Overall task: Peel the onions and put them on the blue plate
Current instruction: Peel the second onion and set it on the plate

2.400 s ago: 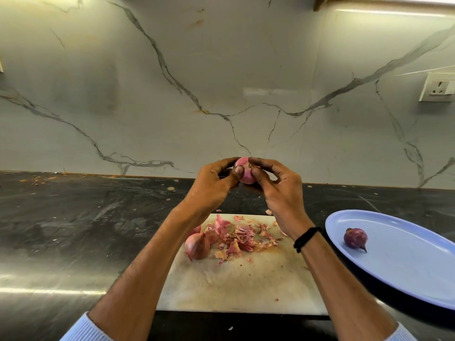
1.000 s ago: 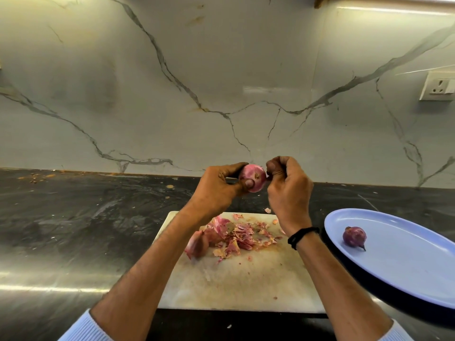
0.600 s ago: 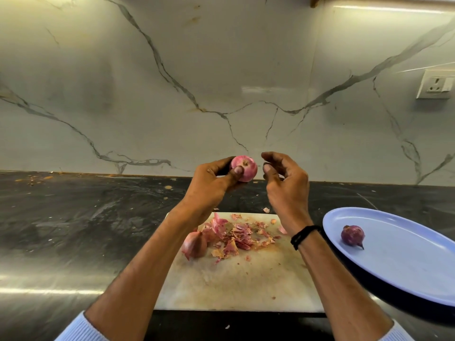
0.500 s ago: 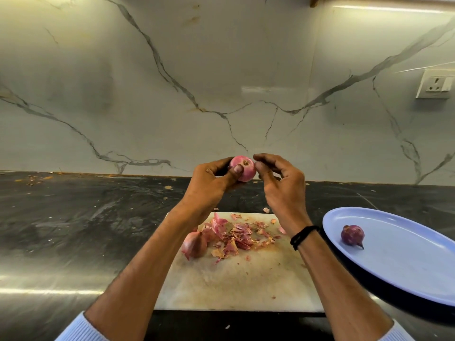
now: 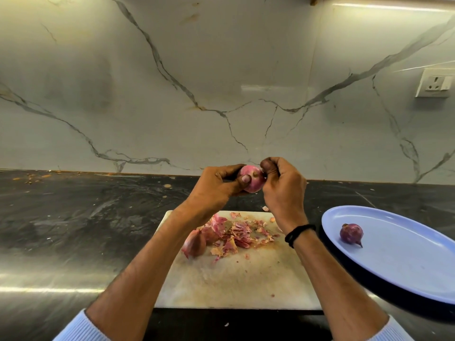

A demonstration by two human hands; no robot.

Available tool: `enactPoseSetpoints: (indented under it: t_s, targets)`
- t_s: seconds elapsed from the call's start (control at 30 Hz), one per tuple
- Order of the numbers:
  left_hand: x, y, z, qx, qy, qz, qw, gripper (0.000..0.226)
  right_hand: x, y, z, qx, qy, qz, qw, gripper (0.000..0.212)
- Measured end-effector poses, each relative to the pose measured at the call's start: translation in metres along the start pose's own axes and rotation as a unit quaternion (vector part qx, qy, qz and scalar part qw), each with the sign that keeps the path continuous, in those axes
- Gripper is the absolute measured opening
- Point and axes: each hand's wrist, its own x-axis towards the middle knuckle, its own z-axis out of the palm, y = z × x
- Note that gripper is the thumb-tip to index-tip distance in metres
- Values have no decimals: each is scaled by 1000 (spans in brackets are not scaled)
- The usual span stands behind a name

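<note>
My left hand (image 5: 214, 188) holds a pink, partly peeled onion (image 5: 252, 179) up in the air above the cutting board, thumb across its front. My right hand (image 5: 283, 190) is curled against the onion's right side, its fingertips pinching at the skin there. An unpeeled onion (image 5: 195, 243) lies on the white cutting board (image 5: 234, 276) beside a heap of pink peels (image 5: 236, 233). One dark purple peeled onion (image 5: 351, 233) sits on the blue plate (image 5: 398, 262) at the right.
The board lies on a dark counter (image 5: 73, 217) in front of a white marble wall. A wall socket (image 5: 434, 82) is at the upper right. Small scraps of peel are scattered on the counter at the back left (image 5: 32, 177).
My right hand came off the onion, then returned and curled against its right side. The onion stayed in my left hand, turned slightly.
</note>
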Motion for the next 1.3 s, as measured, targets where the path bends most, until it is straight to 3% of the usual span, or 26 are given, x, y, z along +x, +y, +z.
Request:
enactPoseSetpoints:
  t_s: [0.13,0.2,0.33,0.47,0.6,0.8,1.07,1.3]
  targets:
    - [2,2,1,-78,20,-26,996,32,3,2,-5,66,12,82,994,9]
    - [4,4,0,-103,39,-40,993,33,3,1,-6,92,2,95,991,25]
    - [5,4,-3,-129,63,-58,988,34,1,-5,-8,112,-27,88,989,33]
    - [6,3,-5,-130,90,-66,985,31,-1,-10,-10,162,-108,65,979,39]
    - [5,4,-5,-131,89,-70,985,42,-3,-8,-5,144,-172,40,974,47]
    - [6,6,-7,-91,133,-86,983,34,-1,-5,-3,189,-160,89,965,35]
    - [5,2,-8,-47,127,-50,990,15,-1,-8,-2,305,-150,182,923,20]
    - [6,2,-10,-25,140,-12,990,21,-1,-6,-1,314,-143,206,916,21]
